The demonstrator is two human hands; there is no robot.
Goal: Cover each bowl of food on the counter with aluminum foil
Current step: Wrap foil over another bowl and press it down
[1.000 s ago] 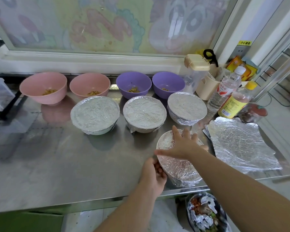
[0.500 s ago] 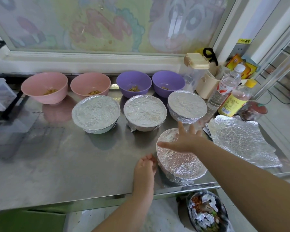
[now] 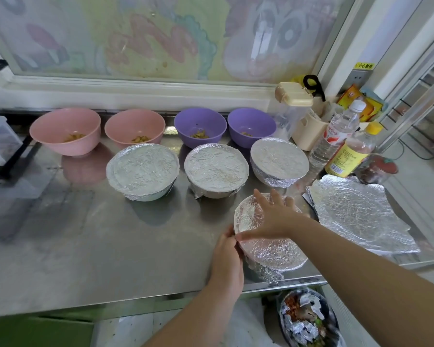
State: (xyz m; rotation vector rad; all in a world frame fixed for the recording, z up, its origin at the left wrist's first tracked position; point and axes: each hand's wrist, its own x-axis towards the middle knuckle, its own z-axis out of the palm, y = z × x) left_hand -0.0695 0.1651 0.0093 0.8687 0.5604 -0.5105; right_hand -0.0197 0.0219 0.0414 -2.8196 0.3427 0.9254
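The shiny steel bench (image 3: pixel 85 246) has many bowls on it. Near its front edge sits a round bowl wrapped in silver foil (image 3: pixel 271 249). The right hand (image 3: pixel 273 216) lies flat on top of this bowl with its fingers spread wide. The left hand (image 3: pixel 227 259) is at the bowl's left side, with its fingers curled round the foil at the rim. Just behind stand three more foil-covered bowls (image 3: pixel 216 169) in a row. At the back, by the wall, are two pink plastic bowls (image 3: pixel 65 131) and two purple plastic bowls (image 3: pixel 199 126). They have no cover and a little food inside. To the right of the hands lies a flat pile of crinkly foil sheets (image 3: pixel 356 214). Behind the pile stand a clear water bottle (image 3: pixel 336 134) and a bottle with a yellow label (image 3: pixel 351 151).
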